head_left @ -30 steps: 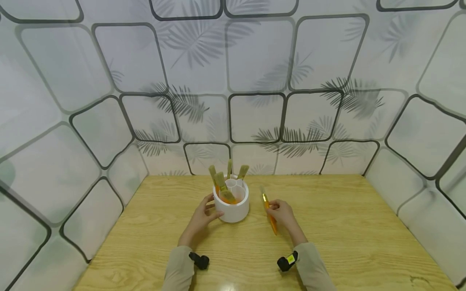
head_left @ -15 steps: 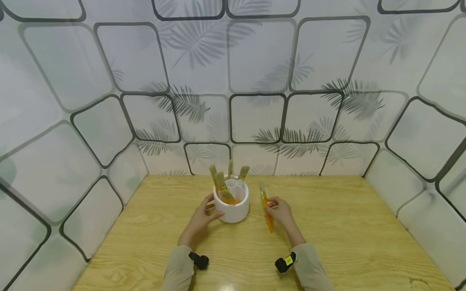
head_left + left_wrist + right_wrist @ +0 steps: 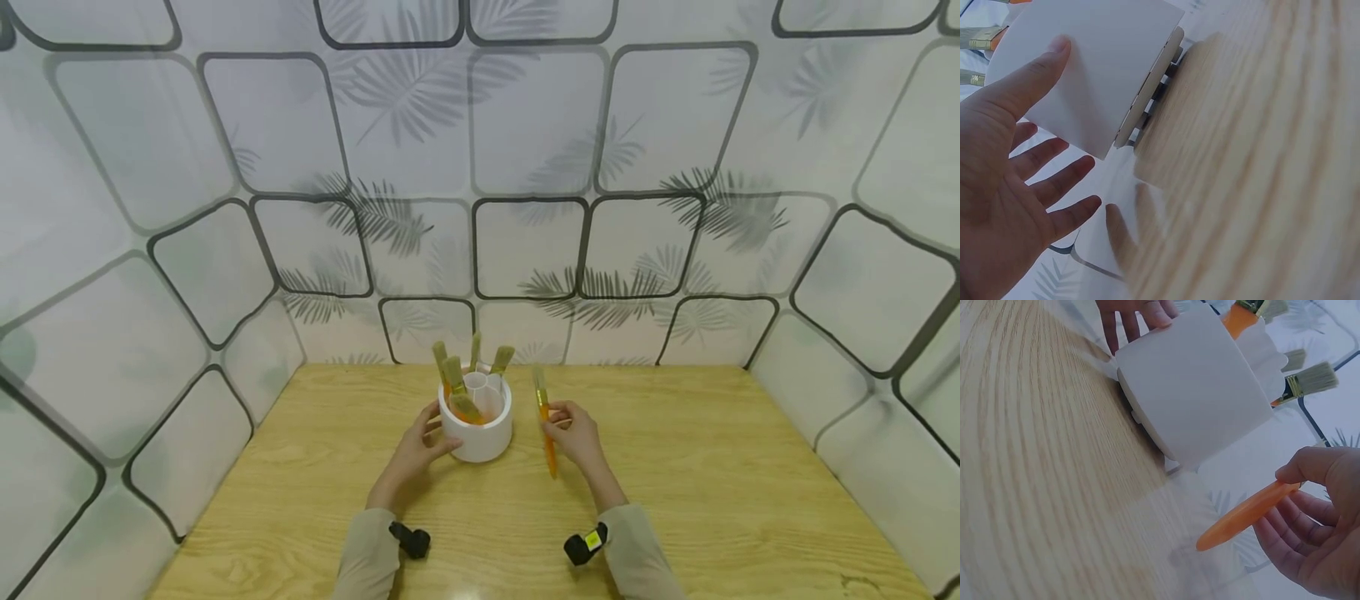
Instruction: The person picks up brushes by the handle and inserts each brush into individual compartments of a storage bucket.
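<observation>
A round white brush holder (image 3: 482, 440) with inner compartments stands on the table and carries several paintbrushes, bristles up. My left hand (image 3: 415, 448) is at its left side; in the left wrist view the thumb (image 3: 1047, 62) rests along the white wall while the other fingers are spread and fairly straight. To the right of the holder, my right hand (image 3: 574, 435) pinches an orange-handled paintbrush (image 3: 550, 454) between thumb and fingers. Its pale bristles point away from me and up, and the rounded handle end (image 3: 1229, 528) points down toward the table, apart from the holder.
The wood-grain table (image 3: 712, 483) stretches out on both sides of the holder. A patterned cloth wall (image 3: 525, 250) rises behind the table and along both sides. In the holder, one paintbrush (image 3: 502, 358) leans to the right and another (image 3: 467, 408) tilts toward me.
My right hand has shifted slightly left with the paintbrush, which has turned more upright, its handle end swinging left. The left hand and the holder have stayed in place.
</observation>
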{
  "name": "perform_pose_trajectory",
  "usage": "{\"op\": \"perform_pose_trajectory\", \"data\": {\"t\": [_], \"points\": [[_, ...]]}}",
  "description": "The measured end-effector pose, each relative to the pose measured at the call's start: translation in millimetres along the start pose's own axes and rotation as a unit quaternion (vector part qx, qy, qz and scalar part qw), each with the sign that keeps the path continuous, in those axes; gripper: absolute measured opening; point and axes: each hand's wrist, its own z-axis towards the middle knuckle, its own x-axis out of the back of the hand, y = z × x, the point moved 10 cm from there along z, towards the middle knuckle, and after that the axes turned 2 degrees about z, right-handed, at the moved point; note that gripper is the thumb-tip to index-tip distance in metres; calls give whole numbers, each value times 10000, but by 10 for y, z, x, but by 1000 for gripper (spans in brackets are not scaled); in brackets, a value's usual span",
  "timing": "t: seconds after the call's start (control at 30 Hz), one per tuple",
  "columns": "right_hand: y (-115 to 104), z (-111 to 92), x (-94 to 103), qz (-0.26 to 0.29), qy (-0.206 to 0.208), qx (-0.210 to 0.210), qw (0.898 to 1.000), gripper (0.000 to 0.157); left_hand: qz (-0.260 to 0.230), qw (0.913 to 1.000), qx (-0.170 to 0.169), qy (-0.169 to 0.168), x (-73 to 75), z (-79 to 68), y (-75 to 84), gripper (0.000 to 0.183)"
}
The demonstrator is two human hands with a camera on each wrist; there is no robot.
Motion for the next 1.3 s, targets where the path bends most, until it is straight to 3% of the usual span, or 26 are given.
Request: {"op": "perform_pose_trajectory", "data": {"t": [0.2, 0.43, 0.5, 0.9, 1.17, 1.3], "points": [[-40, 2, 13, 100, 95, 77, 9999, 30, 8, 10000, -33, 87, 21, -6, 28, 77], [-112, -5, 22, 236, 216, 225, 9992, 30, 77, 9998, -95, 132, 71, -116, 338, 72], [-141, -6, 32, 291, 276, 316, 9987, 31, 87, 9999, -63, 115, 78, -126, 364, 71], [-307, 5, 35, 484, 419, 652, 9958, 31, -60, 9999, -54, 125, 98, -136, 368, 70], [-746, -150, 38, 579, 314, 895, 9938, 31, -106, 9998, -104, 153, 114, -131, 368, 69], [-647, -79, -6, 497, 346, 940, 9937, 30, -97, 9998, -106, 136, 119, -135, 387, 69]]}}
